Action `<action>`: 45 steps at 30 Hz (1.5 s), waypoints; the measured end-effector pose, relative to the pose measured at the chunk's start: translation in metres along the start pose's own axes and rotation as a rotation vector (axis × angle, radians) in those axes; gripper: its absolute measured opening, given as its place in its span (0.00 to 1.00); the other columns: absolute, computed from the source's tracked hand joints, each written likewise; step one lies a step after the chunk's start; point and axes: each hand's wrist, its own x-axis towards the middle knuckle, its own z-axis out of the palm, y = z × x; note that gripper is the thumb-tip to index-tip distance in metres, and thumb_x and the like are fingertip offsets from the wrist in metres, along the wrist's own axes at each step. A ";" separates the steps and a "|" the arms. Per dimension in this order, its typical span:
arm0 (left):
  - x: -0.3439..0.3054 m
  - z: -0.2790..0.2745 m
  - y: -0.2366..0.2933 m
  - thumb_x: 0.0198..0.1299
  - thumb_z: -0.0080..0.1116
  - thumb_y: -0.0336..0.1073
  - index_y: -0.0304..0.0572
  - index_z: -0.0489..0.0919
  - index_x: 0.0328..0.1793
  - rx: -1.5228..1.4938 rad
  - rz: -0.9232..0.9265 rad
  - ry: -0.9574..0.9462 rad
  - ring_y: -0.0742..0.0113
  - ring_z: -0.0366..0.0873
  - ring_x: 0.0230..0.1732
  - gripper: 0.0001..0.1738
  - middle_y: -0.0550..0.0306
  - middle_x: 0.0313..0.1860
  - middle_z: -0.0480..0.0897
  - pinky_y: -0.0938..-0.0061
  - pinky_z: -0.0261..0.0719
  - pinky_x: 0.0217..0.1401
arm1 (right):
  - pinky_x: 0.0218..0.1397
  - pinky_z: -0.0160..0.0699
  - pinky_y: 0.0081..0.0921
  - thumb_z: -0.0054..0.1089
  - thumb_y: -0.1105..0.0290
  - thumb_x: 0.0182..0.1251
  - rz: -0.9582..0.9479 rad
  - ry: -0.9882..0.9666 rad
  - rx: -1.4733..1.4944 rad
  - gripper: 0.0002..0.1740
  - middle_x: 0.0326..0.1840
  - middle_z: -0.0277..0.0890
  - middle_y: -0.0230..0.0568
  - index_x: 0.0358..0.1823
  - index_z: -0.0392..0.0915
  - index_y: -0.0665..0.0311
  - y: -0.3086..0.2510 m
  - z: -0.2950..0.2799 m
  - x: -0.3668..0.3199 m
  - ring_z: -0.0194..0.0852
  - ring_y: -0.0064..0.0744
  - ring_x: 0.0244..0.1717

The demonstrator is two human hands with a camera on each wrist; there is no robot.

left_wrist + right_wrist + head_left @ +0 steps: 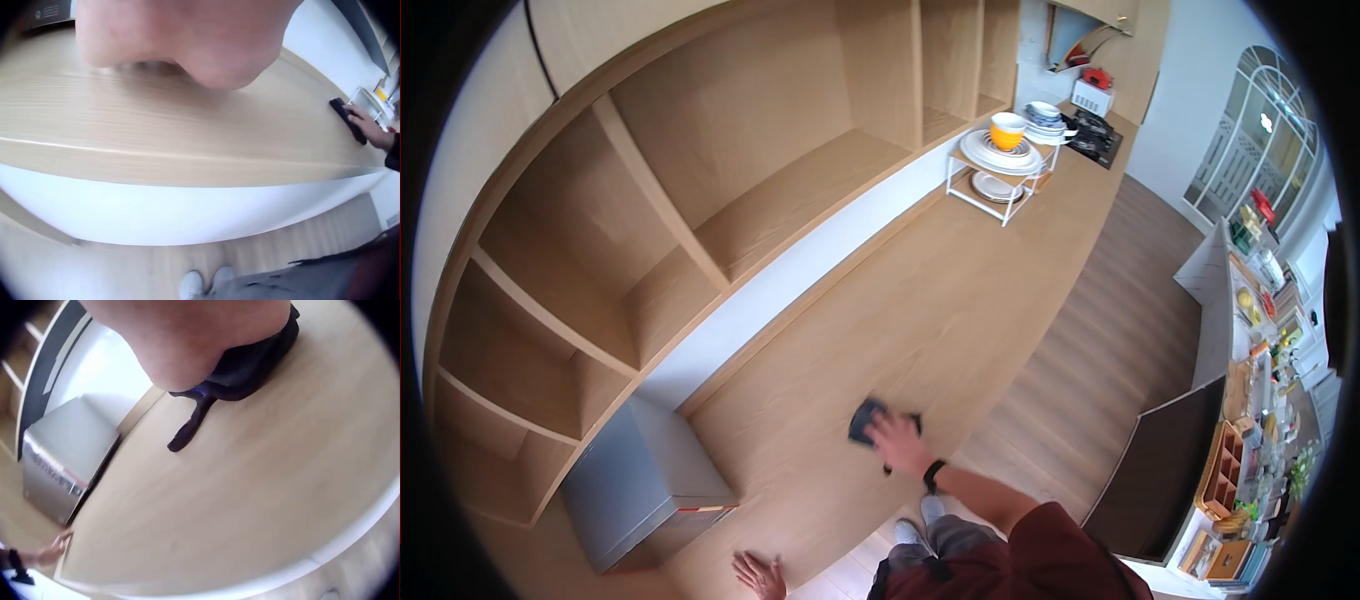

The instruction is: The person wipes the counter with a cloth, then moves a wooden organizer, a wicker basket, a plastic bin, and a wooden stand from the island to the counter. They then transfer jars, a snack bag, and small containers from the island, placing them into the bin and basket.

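My right hand (898,443) presses a dark cloth (863,420) onto the wooden countertop (880,310), fingers laid out over it. In the right wrist view the cloth (256,369) lies bunched under the palm, with a narrow tail sticking out across the wood. My left hand (758,576) rests at the near end of the countertop with its fingers spread and holds nothing. Close up in the left wrist view, the left hand (187,37) hides its own fingertips.
A grey metal box-shaped appliance (645,480) stands by the left hand. Open wooden shelves (780,210) run above the counter. Farther along are a white rack (1005,215) with plates and a yellow bowl (1006,132), then a black stove (1095,138). Another counter with a wooden tray (1222,470) is on the right.
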 end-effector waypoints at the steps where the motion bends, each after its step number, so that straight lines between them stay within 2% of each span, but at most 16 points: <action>1: 0.006 0.005 0.018 0.71 0.54 0.67 0.39 0.47 0.92 -0.038 -0.043 0.075 0.24 0.29 0.90 0.56 0.24 0.91 0.36 0.27 0.32 0.86 | 0.74 0.65 0.63 0.63 0.61 0.68 -0.080 0.018 0.004 0.32 0.85 0.60 0.49 0.75 0.73 0.51 -0.019 0.003 -0.021 0.60 0.58 0.81; 5: 0.046 -0.006 0.167 0.66 0.66 0.56 0.42 0.48 0.92 -0.153 0.217 0.052 0.25 0.34 0.90 0.57 0.26 0.90 0.41 0.28 0.35 0.87 | 0.75 0.68 0.52 0.57 0.63 0.73 -0.331 -0.050 0.029 0.30 0.87 0.58 0.42 0.77 0.73 0.45 -0.053 -0.002 -0.078 0.59 0.52 0.82; 9: 0.080 0.014 0.301 0.69 0.64 0.52 0.41 0.49 0.91 -0.273 0.372 0.055 0.25 0.35 0.90 0.53 0.26 0.90 0.43 0.27 0.36 0.86 | 0.70 0.76 0.52 0.54 0.66 0.74 -0.355 -0.055 -0.088 0.32 0.90 0.54 0.40 0.79 0.70 0.43 0.019 -0.012 -0.080 0.63 0.53 0.81; 11: 0.090 0.020 0.361 0.69 0.65 0.52 0.40 0.51 0.91 -0.297 0.476 0.041 0.24 0.35 0.90 0.52 0.26 0.90 0.43 0.27 0.36 0.86 | 0.61 0.81 0.53 0.57 0.65 0.70 -0.191 0.043 -0.109 0.30 0.85 0.63 0.41 0.75 0.73 0.43 0.094 -0.033 -0.065 0.67 0.51 0.78; 14: 0.086 0.023 0.437 0.69 0.63 0.54 0.42 0.53 0.90 -0.229 0.586 0.018 0.22 0.36 0.89 0.51 0.28 0.91 0.43 0.26 0.33 0.86 | 0.66 0.76 0.57 0.59 0.65 0.68 0.061 0.182 -0.139 0.26 0.80 0.68 0.41 0.69 0.77 0.45 0.236 -0.078 -0.047 0.67 0.52 0.77; 17: 0.084 0.051 0.486 0.68 0.63 0.59 0.44 0.53 0.91 -0.077 0.486 0.031 0.20 0.31 0.89 0.53 0.30 0.91 0.41 0.23 0.30 0.84 | 0.67 0.72 0.64 0.62 0.66 0.70 0.479 0.171 -0.217 0.27 0.81 0.66 0.40 0.70 0.77 0.45 0.386 -0.122 -0.036 0.63 0.54 0.78; 20: 0.079 0.048 0.517 0.67 0.61 0.63 0.44 0.51 0.92 -0.024 0.336 0.037 0.19 0.28 0.89 0.56 0.32 0.92 0.39 0.20 0.27 0.83 | 0.65 0.73 0.64 0.61 0.67 0.71 0.674 0.232 -0.239 0.28 0.82 0.65 0.40 0.72 0.75 0.46 0.473 -0.156 -0.024 0.63 0.55 0.77; 23: 0.080 0.049 0.519 0.68 0.60 0.65 0.44 0.50 0.92 0.034 0.327 0.027 0.19 0.27 0.89 0.57 0.32 0.93 0.37 0.20 0.26 0.83 | 0.68 0.71 0.65 0.57 0.67 0.76 0.772 0.293 -0.171 0.25 0.82 0.64 0.43 0.73 0.75 0.47 0.475 -0.162 0.007 0.63 0.62 0.74; 26: 0.079 0.047 0.523 0.68 0.59 0.67 0.45 0.48 0.93 0.059 0.290 -0.008 0.20 0.25 0.89 0.57 0.34 0.93 0.35 0.22 0.26 0.84 | 0.80 0.55 0.68 0.60 0.68 0.68 0.259 0.105 0.071 0.32 0.86 0.58 0.45 0.76 0.72 0.49 0.386 -0.110 0.032 0.56 0.62 0.81; 28: 0.079 0.045 0.523 0.68 0.60 0.66 0.45 0.48 0.93 0.077 0.273 -0.019 0.20 0.25 0.89 0.57 0.34 0.93 0.35 0.22 0.26 0.84 | 0.73 0.68 0.63 0.63 0.69 0.64 -0.066 -0.207 0.108 0.35 0.86 0.59 0.46 0.76 0.73 0.51 0.299 -0.126 0.041 0.61 0.61 0.79; 30: 0.081 0.046 0.523 0.68 0.61 0.65 0.45 0.47 0.93 0.057 0.264 -0.039 0.20 0.25 0.89 0.57 0.34 0.93 0.34 0.23 0.27 0.84 | 0.69 0.73 0.55 0.62 0.66 0.66 -0.415 0.015 0.072 0.34 0.85 0.61 0.44 0.77 0.72 0.50 0.261 -0.085 0.021 0.66 0.57 0.76; 33: 0.079 0.041 0.529 0.68 0.61 0.64 0.46 0.46 0.93 0.010 0.216 -0.094 0.20 0.24 0.89 0.58 0.34 0.93 0.33 0.23 0.28 0.85 | 0.68 0.74 0.52 0.61 0.65 0.67 -0.437 0.015 0.048 0.33 0.84 0.62 0.44 0.76 0.73 0.49 0.303 -0.101 0.038 0.68 0.54 0.74; 34: 0.079 0.041 0.530 0.68 0.61 0.64 0.46 0.46 0.93 0.009 0.220 -0.095 0.20 0.24 0.89 0.58 0.34 0.93 0.33 0.23 0.28 0.85 | 0.69 0.75 0.52 0.58 0.65 0.71 -0.316 -0.059 0.074 0.29 0.84 0.63 0.44 0.75 0.74 0.49 0.329 -0.130 0.048 0.69 0.53 0.74; 37: 0.081 0.046 0.528 0.68 0.61 0.64 0.46 0.45 0.93 0.003 0.224 -0.098 0.20 0.24 0.89 0.58 0.33 0.93 0.32 0.23 0.28 0.84 | 0.71 0.69 0.61 0.49 0.67 0.77 0.114 0.190 0.006 0.26 0.83 0.64 0.48 0.75 0.73 0.48 0.435 -0.134 0.068 0.66 0.58 0.75; 40: 0.081 0.052 0.522 0.68 0.61 0.64 0.45 0.45 0.93 0.026 0.218 -0.089 0.19 0.23 0.89 0.59 0.32 0.93 0.32 0.21 0.26 0.84 | 0.73 0.66 0.59 0.54 0.64 0.77 0.665 0.185 -0.144 0.27 0.86 0.59 0.44 0.76 0.72 0.48 0.502 -0.175 0.077 0.64 0.57 0.75; 45: 0.081 0.056 0.522 0.68 0.59 0.65 0.42 0.44 0.93 -0.014 0.238 -0.083 0.16 0.22 0.88 0.59 0.30 0.92 0.31 0.18 0.24 0.81 | 0.73 0.64 0.65 0.59 0.66 0.73 0.747 0.263 -0.126 0.32 0.88 0.53 0.50 0.79 0.70 0.50 0.470 -0.147 0.087 0.60 0.66 0.75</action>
